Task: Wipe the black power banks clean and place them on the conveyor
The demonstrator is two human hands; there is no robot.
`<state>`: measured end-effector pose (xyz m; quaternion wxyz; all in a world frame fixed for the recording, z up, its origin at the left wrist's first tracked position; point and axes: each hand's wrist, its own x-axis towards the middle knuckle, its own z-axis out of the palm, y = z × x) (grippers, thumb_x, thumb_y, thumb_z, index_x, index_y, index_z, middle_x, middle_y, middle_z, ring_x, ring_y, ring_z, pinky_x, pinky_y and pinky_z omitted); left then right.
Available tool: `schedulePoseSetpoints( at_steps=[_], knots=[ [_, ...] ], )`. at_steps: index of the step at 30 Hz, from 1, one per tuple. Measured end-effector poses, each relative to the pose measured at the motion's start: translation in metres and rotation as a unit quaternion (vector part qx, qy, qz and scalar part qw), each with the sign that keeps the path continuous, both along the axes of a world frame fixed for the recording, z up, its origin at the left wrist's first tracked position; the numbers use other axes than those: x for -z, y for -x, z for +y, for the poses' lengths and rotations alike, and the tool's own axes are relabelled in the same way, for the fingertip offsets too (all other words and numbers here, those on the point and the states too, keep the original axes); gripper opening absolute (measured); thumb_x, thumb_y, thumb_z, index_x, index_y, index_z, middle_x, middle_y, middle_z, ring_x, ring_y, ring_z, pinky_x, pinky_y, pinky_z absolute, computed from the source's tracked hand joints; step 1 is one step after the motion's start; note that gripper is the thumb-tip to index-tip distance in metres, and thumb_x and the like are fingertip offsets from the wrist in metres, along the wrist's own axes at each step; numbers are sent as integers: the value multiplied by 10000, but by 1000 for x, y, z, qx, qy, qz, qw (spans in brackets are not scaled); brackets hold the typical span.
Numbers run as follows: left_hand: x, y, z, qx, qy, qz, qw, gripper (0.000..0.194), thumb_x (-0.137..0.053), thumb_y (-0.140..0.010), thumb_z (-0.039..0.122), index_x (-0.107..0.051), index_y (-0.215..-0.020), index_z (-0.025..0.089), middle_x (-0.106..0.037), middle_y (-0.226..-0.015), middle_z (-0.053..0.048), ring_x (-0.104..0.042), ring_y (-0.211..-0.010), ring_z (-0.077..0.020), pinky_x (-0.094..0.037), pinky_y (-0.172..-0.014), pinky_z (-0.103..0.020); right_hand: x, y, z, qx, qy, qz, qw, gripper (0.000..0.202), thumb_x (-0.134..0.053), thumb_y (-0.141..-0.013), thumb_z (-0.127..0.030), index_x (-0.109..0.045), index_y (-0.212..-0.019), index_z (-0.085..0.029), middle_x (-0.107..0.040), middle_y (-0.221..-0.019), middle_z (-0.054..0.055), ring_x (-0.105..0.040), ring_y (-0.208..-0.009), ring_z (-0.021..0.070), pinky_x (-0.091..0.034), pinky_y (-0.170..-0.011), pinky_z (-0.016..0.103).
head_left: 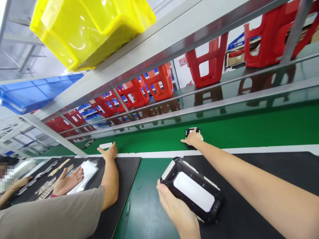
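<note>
My left hand grips a black rugged handheld device by its left edge, tilted above the bench. It has a white rectangular panel on the face toward me and light strips along its edges. Farther off, my right arm stretches out over the green belt. There my right hand has its fingers over a second black device, thumb to the left side. The hand covers most of that device. A black mat lies under my right forearm.
At left, a co-worker's hand reaches to a white item on the belt; their other hand is over a parts-strewn mat. A slim dark tool lies on the bench. A metal shelf beam with a yellow bin hangs overhead.
</note>
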<state>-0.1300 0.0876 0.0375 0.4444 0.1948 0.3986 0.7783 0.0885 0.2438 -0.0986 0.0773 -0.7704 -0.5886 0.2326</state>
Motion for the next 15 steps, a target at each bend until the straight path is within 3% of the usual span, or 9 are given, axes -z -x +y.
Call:
schedulePoseSetpoints(
  at_steps=[2, 4, 6, 10, 12, 15],
  knots=[
    [-8, 14, 10, 4, 3, -20, 1000, 328, -508, -899, 386, -559, -1129, 158, -594, -1123, -74, -604, -924, -187, -524, -776, -371, 4, 0, 3, 15, 17, -15, 1000, 356, -566, -902, -331, -528, -1216, -168, -546, -1235, 93, -576, -1045, 234, -498, -862, 454],
    [-2, 9, 9, 7, 13, -36, 999, 333, -520, -893, 380, -554, -1138, 156, -593, -1120, -75, -605, -921, -190, -529, -769, -375, 4, -6, 3, 19, 26, -20, 999, 357, -568, -901, -331, -530, -1213, -162, -550, -1227, 96, -579, -1038, 232, -500, -858, 448],
    [14, -14, -2, 11, 32, -49, 998, 325, -528, -890, 369, -556, -1148, 172, -586, -1149, -77, -597, -958, -202, -526, -799, -395, 0, -18, 3, 9, 27, -16, 999, 354, -568, -901, -334, -534, -1205, -155, -559, -1210, 98, -587, -1019, 226, -508, -844, 436],
    [60, -83, -39, 11, 92, -70, 993, 320, -524, -893, 359, -559, -1151, 174, -576, -1177, -78, -589, -995, -218, -520, -828, -413, -18, -54, -11, -50, 15, 4, 999, 314, -547, -912, -355, -561, -1155, -156, -596, -1135, 73, -612, -938, 200, -528, -789, 393],
    [78, -113, -55, 2, 120, -75, 990, 322, -527, -891, 360, -556, -1153, 174, -581, -1167, -81, -594, -981, -209, -523, -819, -409, -27, -74, -35, -80, -3, 3, 997, 347, -517, -921, -405, -556, -1156, -153, -613, -1084, 68, -621, -888, 187, -528, -765, 379],
    [92, -138, -69, -20, 156, -76, 985, 378, -505, -891, 437, -562, -1135, 154, -619, -1092, -86, -624, -916, -198, -537, -774, -397, -27, -100, -99, -120, -47, -28, 991, 561, -494, -875, -527, -443, -1311, -177, -632, -1035, 87, -632, -896, 251, -508, -768, 405]
  ],
)
